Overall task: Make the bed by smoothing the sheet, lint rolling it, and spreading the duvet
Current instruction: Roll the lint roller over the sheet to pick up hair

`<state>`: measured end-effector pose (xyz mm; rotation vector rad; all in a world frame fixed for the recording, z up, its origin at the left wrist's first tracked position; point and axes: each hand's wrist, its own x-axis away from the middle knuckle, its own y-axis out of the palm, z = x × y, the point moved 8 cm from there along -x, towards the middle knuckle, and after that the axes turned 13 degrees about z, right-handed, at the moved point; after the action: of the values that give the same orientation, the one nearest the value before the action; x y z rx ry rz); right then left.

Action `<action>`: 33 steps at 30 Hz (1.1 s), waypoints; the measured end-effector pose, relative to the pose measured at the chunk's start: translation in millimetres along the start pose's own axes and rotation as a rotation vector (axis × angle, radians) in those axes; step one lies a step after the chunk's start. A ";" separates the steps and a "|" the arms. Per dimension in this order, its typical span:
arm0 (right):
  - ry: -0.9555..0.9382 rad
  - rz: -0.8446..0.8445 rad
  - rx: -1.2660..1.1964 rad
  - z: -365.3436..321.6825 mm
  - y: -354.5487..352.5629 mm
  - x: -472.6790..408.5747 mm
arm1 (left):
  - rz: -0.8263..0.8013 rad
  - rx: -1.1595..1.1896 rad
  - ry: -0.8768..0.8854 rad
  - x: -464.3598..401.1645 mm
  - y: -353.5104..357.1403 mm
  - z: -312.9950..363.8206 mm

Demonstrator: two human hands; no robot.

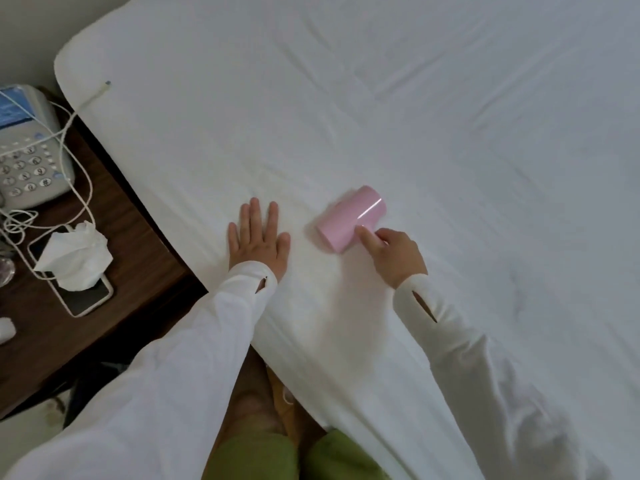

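A white sheet covers the bed, with shallow creases across its middle and right side. A pink lint roller lies with its drum on the sheet near the bed's left edge. My right hand grips its handle, which is hidden inside the fist, and the index finger points along it towards the drum. My left hand rests flat on the sheet to the left of the roller, fingers straight and spread. No duvet is in view.
A dark wooden nightstand stands left of the bed. On it are a grey desk phone, a smartphone under a crumpled tissue, and white cables. My legs stand against the mattress edge.
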<state>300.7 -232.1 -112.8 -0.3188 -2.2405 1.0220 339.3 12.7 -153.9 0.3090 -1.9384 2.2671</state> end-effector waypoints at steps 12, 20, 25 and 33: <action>0.336 0.263 -0.492 104.1 -73.7 94.7 | -0.173 -0.041 0.656 12.8 2.8 140.0; 0.577 0.496 -0.394 113.3 -70.9 73.6 | -0.072 -0.107 0.800 -38.7 11.7 230.4; 0.665 0.432 -0.257 113.3 -53.0 38.5 | 0.014 -0.102 0.844 -75.1 13.1 267.6; 0.658 0.408 -0.182 93.0 -95.7 -72.7 | 0.159 -0.109 0.872 -111.1 12.4 296.8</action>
<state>300.1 -383.9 -120.3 -1.0601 -1.6904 0.7521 462.6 -279.4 -149.5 -0.7458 -1.6031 1.8595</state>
